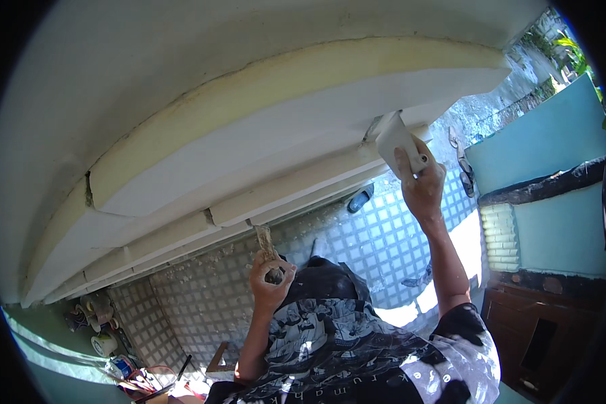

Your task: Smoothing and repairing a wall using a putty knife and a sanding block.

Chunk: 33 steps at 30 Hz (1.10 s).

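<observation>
My right hand (421,175) is raised and closed round a pale, flat, roughly rectangular tool (392,143), like a filling blade, with a small round end showing between the fingers. The tool's far edge meets the white face of the stepped moulding (303,108), beside a small grey patch (372,128). Lower and to the left, my left hand (271,283) is closed round a narrow tool smeared with dried filler (264,241), perhaps a scraper. Its tip points up near the lower ledge; whether it touches cannot be seen.
Below is a tiled floor (397,222) with a dark slipper (361,198) and more footwear (464,172) by the right wall. A brown cabinet (542,337) stands at the right. Assorted items, including a red-rimmed basket (151,380), lie lower left. Dark gaps (89,190) break the moulding.
</observation>
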### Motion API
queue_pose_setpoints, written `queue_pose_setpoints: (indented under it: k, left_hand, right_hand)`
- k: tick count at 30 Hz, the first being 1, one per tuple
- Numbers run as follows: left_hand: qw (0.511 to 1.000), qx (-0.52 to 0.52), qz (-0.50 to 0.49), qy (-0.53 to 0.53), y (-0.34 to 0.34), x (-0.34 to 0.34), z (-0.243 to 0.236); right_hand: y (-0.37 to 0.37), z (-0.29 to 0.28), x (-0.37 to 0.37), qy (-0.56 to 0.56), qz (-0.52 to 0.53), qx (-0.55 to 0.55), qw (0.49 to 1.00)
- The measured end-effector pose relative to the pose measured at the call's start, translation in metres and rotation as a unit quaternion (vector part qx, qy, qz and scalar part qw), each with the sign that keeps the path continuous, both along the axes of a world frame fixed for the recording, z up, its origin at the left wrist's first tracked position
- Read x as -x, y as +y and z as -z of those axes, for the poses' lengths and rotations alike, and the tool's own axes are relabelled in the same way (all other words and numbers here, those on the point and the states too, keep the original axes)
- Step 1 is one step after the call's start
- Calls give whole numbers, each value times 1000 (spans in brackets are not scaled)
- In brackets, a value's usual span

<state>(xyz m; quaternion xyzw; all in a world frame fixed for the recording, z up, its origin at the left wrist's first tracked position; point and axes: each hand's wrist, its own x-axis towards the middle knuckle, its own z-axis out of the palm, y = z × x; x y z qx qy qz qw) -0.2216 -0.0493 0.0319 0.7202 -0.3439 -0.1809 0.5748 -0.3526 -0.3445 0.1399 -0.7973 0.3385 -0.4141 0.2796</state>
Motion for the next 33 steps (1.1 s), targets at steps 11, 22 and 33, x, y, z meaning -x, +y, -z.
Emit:
queue_pose_setpoints:
  k: [11,22,33]
  left_hand:
    - [967,50,107,226,10,-6,25]
    - [898,110,91,417,47,-19,23]
    - [941,-138,306,-35,59,-73,-30]
  right_hand:
    - [17,18,-35,-14,100,-104,989]
    - [8,8,-36,27,73,-178,981]
    - [5,18,-24,-29,14,-230,973]
